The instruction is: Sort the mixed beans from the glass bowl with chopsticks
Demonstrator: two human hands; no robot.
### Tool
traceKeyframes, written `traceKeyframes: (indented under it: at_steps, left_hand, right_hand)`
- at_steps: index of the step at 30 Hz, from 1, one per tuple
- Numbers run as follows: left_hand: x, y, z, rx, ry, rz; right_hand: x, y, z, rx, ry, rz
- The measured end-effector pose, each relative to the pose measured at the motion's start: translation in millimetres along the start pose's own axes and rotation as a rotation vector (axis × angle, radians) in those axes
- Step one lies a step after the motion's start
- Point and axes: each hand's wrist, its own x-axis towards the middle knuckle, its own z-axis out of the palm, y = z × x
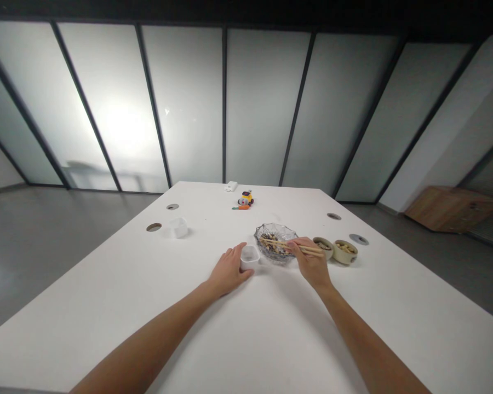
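My left hand [230, 271] wraps around the side of a small white square cup [250, 264] standing on the table. In my right hand [313, 268] is a pair of wooden chopsticks [277, 243], gripped between thumb and fingers. Their tips reach into a clear glass bowl [290, 232] with a jagged rim, which holds a mix of small brown, dark and pale pieces. Whether the tips pinch a piece is too small to tell. The bowl stands just right of the cup. Two pale green round tins [345, 258] with pieces inside sit beyond my right hand.
On the white table [181, 317], a clear plastic container [177, 227] lies to the left. A yellow toy car [245, 198], an orange carrot-shaped item [242, 207] and a white box-like device [230, 186] are at the back. Round cable holes sit along both sides.
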Motion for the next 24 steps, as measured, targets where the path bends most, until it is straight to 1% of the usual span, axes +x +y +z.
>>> traceKeyframes:
  at_steps: [3,4,6,9,11,14,17,20,24]
  left_hand:
    - [0.2,0.3,-0.2,-0.010,-0.001,-0.004]
    - [0.2,0.6,-0.4,-0.012,-0.004,-0.007]
    - [0.2,1.4,-0.8,-0.016,-0.007,-0.010]
    - [0.3,2.5,-1.0,-0.020,-0.003,-0.001]
    - [0.3,2.9,-0.9,-0.024,0.005,-0.002]
    - [0.0,2.7,-0.7,-0.027,0.008,-0.022]
    - [-0.2,1.4,-0.4,-0.023,0.010,-0.016]
    - [0.0,-0.1,0.1,-0.013,0.010,-0.007]
    - [0.4,-0.9,0.7,-0.005,0.009,-0.003]
  right_hand:
    - [2.7,-0.4,-4.1,0.008,0.088,0.042]
    - [3.8,-0.8,-5.6,0.036,0.118,0.073]
    - [5.5,-3.2,-7.9,0.162,0.143,0.151]
    - [5.7,-11.7,-8.6,0.388,0.098,0.242]
    - [4.5,-19.8,-8.4,0.432,0.050,0.256]
    - [3.1,-28.9,-8.8,0.335,0.034,0.216]
    - [2.8,-28.3,-9.4,0.118,0.084,0.078]
    - [2.3,-20.2,-7.2,-0.016,0.059,-0.028]
    - [0.7,-12.0,-0.6,-0.041,-0.008,-0.034]
